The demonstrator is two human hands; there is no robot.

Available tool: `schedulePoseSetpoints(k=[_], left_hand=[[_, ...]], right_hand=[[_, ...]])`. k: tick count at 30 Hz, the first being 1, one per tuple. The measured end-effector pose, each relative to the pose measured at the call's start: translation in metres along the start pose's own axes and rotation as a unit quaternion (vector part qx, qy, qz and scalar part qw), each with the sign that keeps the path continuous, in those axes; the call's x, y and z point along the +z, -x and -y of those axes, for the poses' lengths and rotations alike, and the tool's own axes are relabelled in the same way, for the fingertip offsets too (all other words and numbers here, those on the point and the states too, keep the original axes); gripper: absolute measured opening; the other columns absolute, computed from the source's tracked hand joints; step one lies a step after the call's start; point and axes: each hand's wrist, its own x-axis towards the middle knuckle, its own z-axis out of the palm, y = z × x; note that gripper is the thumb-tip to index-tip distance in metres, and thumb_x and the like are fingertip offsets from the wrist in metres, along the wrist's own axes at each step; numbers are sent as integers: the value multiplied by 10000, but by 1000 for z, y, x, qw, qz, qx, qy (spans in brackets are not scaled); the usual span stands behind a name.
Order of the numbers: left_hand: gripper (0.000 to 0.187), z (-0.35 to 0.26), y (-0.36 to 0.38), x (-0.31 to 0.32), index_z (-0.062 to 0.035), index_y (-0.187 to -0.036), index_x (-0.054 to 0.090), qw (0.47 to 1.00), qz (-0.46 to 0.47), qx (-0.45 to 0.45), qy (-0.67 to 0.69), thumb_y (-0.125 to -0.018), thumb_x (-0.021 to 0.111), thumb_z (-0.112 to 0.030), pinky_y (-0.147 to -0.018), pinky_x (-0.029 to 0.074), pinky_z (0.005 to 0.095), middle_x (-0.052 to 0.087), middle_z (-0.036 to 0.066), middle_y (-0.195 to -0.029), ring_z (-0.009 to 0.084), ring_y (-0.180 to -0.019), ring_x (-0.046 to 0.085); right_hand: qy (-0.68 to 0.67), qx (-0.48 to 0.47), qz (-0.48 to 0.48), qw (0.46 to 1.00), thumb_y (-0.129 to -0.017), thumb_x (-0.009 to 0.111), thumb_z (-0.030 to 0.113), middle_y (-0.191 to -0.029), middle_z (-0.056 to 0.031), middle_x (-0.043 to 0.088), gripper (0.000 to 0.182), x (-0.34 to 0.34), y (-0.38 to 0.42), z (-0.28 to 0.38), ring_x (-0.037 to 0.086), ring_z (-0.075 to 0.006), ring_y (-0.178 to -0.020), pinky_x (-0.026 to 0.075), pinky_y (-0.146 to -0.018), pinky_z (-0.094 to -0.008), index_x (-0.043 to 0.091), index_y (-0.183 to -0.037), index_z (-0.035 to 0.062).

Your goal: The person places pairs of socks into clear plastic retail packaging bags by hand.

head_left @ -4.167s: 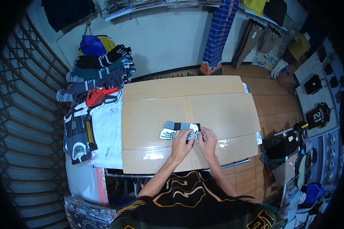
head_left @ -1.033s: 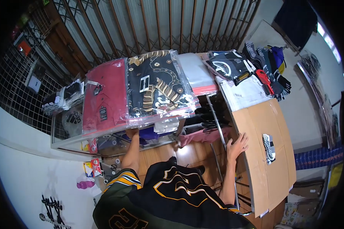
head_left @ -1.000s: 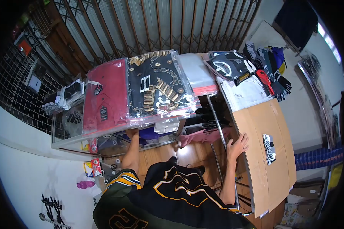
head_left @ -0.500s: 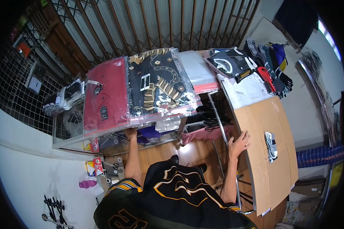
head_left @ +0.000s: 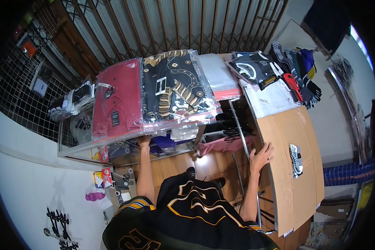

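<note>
My left hand [head_left: 144,142] reaches under the front edge of the glass case, below the bagged red shirt [head_left: 117,100]; its fingers are hidden there. Beside that shirt lies a bagged black patterned shirt [head_left: 173,85]. My right hand [head_left: 261,157] rests on the left edge of the brown cardboard [head_left: 279,137], its fingers spread and holding nothing. To its right, a black-and-white folded item [head_left: 296,160] lies on the cardboard.
Clear bags [head_left: 218,75] and a bagged black item [head_left: 254,68] lie at the back, near a red tool [head_left: 291,85] and dark gloves [head_left: 310,91]. Metal rails [head_left: 240,131] stand between case and cardboard, beside pink cloth [head_left: 223,146]. A folding gate [head_left: 175,25] is behind.
My left hand has shifted slightly upward at the case's edge. The view has moved a little; my right hand stays at the cardboard's edge.
</note>
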Motion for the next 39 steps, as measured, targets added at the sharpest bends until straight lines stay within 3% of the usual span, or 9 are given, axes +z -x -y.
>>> schedulePoseSetpoints(k=[2,4,7,13,19,26,31,35,39], left_hand=[[78,-1,2,-2,-172,-1088,601,997,33,59,-28,-1016,607,-202,-463,469,246,632,14,-788,110,-644,637],[115,-64,41,3,-163,-1107,614,977,11,-149,154,-995,636,-149,-516,519,251,659,23,-810,134,-680,668],[144,-111,71,11,-143,-1096,624,953,-52,-202,218,-966,676,-108,-554,558,260,681,31,-847,148,-702,687],[354,-55,34,2,-99,-1267,594,935,54,-184,299,-937,718,-64,-659,627,316,703,87,-1105,201,-875,717],[610,-101,63,13,-78,-1465,426,957,15,-180,229,-925,663,79,-817,643,349,598,122,-1361,275,-1092,682],[613,-91,66,0,-98,-1484,422,919,66,-191,339,-945,612,124,-876,633,394,592,125,-1371,281,-1125,673],[338,-126,101,6,60,-1263,616,963,1,-170,209,-931,676,83,-828,644,397,688,140,-1200,249,-1017,712],[369,-130,111,6,55,-1285,608,959,4,-198,201,-927,699,55,-816,645,389,687,147,-1194,248,-996,716],[278,-134,143,3,42,-1199,620,953,39,-152,260,-938,706,3,-854,633,364,693,146,-1151,256,-981,723]], right_hand=[[-4,-1,-1,1000,-841,749,204,-1630,-166,344,685,0,1,-1,259,-409,-1535,189,-1139,-742,465,-1451,75],[-8,-2,-2,1000,-842,748,203,-1629,-167,344,685,1,1,-1,257,-410,-1535,186,-1138,-744,464,-1452,74],[-14,3,-1,1000,-840,751,202,-1630,-168,343,688,1,2,1,255,-412,-1536,179,-1138,-748,464,-1453,78],[-21,8,-1,1000,-840,749,198,-1634,-166,339,695,-3,5,5,247,-413,-1539,169,-1141,-753,463,-1465,90],[-31,13,13,999,-844,749,197,-1639,-170,333,713,-4,7,4,243,-416,-1541,155,-1145,-761,450,-1480,71],[-72,34,19,997,-854,754,199,-1634,-184,340,750,-5,13,8,240,-425,-1540,149,-1144,-769,421,-1510,58],[-157,46,20,986,-861,748,208,-1618,-196,350,747,-13,30,27,258,-427,-1528,193,-1114,-787,411,-1509,51],[-257,-43,-18,965,-868,737,122,-1422,-274,527,593,-5,49,44,502,-446,-1326,376,-1109,-552,509,-1404,13],[-405,-41,255,877,-845,818,166,-1231,-234,669,517,4,74,87,675,-309,-1111,520,-961,-394,596,-1263,-41]])
